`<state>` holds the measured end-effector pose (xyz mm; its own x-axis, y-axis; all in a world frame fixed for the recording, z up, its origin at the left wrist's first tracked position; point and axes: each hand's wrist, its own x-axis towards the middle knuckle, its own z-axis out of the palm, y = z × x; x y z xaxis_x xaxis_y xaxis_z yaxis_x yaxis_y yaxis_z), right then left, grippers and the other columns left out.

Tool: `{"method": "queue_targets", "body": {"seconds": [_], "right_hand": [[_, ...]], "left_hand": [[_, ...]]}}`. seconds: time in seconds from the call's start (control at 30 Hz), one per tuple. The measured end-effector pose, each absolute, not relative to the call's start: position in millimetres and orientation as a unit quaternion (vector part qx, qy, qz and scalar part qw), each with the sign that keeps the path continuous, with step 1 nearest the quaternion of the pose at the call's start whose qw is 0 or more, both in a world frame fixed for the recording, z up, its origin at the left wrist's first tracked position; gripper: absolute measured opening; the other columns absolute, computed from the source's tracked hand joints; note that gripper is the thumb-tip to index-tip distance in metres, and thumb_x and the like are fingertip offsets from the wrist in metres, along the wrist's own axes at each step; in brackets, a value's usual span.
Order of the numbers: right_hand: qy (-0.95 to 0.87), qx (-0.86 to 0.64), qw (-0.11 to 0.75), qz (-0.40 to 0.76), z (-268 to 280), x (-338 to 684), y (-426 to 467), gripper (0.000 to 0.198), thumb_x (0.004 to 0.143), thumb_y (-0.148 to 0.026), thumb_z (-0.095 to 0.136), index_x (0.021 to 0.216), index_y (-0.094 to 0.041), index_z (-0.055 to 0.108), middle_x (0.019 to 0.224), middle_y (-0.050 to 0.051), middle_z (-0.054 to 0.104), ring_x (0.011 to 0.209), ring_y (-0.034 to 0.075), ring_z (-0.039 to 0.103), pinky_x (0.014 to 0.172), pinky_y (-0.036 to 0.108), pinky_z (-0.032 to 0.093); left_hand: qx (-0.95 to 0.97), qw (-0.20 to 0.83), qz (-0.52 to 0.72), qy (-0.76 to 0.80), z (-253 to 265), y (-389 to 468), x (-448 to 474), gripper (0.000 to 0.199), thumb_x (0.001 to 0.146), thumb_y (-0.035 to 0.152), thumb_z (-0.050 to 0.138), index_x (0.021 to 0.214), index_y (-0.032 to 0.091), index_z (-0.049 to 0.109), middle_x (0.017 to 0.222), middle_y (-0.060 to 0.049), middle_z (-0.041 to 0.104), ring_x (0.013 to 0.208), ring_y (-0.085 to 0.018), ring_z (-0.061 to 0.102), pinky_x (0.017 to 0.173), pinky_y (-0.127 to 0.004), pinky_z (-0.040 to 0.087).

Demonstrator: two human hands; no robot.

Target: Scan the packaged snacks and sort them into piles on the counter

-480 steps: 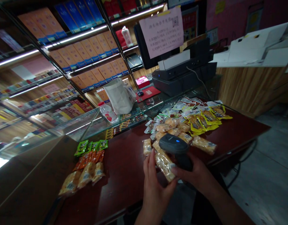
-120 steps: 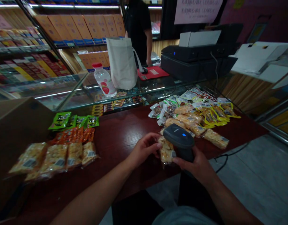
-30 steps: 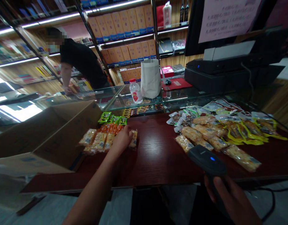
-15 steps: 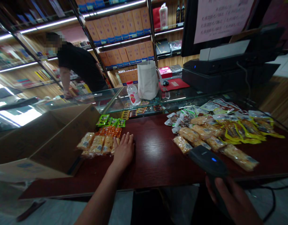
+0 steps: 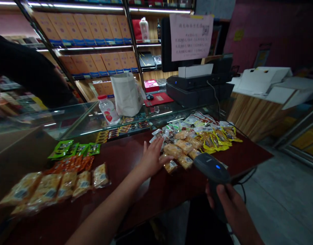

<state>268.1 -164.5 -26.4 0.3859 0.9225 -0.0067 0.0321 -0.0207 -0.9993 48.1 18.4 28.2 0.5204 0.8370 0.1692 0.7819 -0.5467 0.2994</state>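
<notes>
My left hand (image 5: pixel 153 158) reaches with spread fingers to the near left edge of a pile of clear-wrapped pastry packs (image 5: pixel 184 146); whether the fingertips touch a pack I cannot tell. In my right hand (image 5: pixel 228 197) is a black barcode scanner (image 5: pixel 210 166) with a blue light, its head pointing at the pile. Yellow-edged snack pouches (image 5: pixel 215 137) lie behind the pile. On the left, a row of wrapped pastries (image 5: pixel 67 183) lies before orange packets (image 5: pixel 72 164) and green packets (image 5: pixel 62 149), one pastry pack (image 5: pixel 100 176) slightly apart at its right end.
An open cardboard box (image 5: pixel 21 143) stands at the left. Behind the dark red table (image 5: pixel 126 160), a glass counter bears a bottle (image 5: pixel 109 110), a white bag (image 5: pixel 127 93) and a monitor (image 5: pixel 166 47) above a cash drawer (image 5: pixel 197 92). A person in black (image 5: pixel 26 68) leans at the far left.
My left hand has moved from the left row of pastries to the right-hand pile. The view has turned right. The scanner stays in my right hand.
</notes>
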Motion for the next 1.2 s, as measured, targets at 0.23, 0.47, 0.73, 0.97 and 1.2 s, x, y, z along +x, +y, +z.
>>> {"method": "queue_targets", "body": {"seconds": [0.23,0.47,0.73,0.97,1.2], "right_hand": [[-0.383,-0.613,0.587,0.365,-26.9,275.1,-164.9,0.054,0.091,-0.071,0.051,0.079,-0.021,0.067,0.056,-0.001,0.061,0.054,0.015,0.055,0.056,0.027,0.043],[-0.375,-0.605,0.594,0.375,-28.6,276.8,-167.6,0.051,0.093,-0.070,0.049,0.081,-0.022,0.063,0.057,-0.002,0.058,0.056,0.016,0.054,0.056,0.027,0.041],[-0.363,-0.604,0.603,0.375,-19.1,272.7,-167.3,0.052,0.090,-0.073,0.053,0.083,-0.023,0.061,0.056,-0.002,0.059,0.055,0.016,0.054,0.058,0.028,0.043],[-0.365,-0.586,0.604,0.398,-11.5,266.5,-165.9,0.044,0.089,-0.065,0.063,0.088,-0.021,0.064,0.057,-0.003,0.062,0.055,0.015,0.055,0.058,0.027,0.045],[-0.354,-0.567,0.574,0.472,-11.0,226.5,-154.5,0.039,0.081,-0.051,0.079,0.101,-0.021,0.066,0.068,0.000,0.075,0.059,0.016,0.066,0.061,0.028,0.053]], "left_hand": [[0.881,0.058,0.084,0.462,57.0,59.0,135.0,0.062,0.091,0.050,0.062,0.139,0.011,0.053,0.137,-0.022,0.064,0.133,-0.035,0.056,0.121,-0.066,0.012],[0.870,-0.074,0.094,0.478,44.9,62.4,159.3,0.030,0.094,0.033,0.055,0.109,0.011,0.069,0.092,-0.015,0.078,0.090,-0.030,0.075,0.120,-0.062,0.016],[0.837,-0.075,0.251,0.480,49.4,65.6,126.1,0.029,0.093,0.034,0.058,0.111,0.014,0.068,0.092,-0.010,0.079,0.088,-0.024,0.075,0.121,-0.050,0.027],[0.870,-0.106,0.402,0.265,30.6,-19.9,46.0,0.027,0.089,0.028,0.065,0.115,0.023,0.064,0.116,-0.009,0.077,0.109,-0.025,0.069,0.095,-0.041,0.054],[0.925,-0.083,0.358,0.095,-2.0,-61.6,-9.5,0.011,0.093,0.022,0.062,0.104,0.026,0.062,0.114,-0.006,0.077,0.092,-0.018,0.072,0.077,-0.031,0.060]]}}
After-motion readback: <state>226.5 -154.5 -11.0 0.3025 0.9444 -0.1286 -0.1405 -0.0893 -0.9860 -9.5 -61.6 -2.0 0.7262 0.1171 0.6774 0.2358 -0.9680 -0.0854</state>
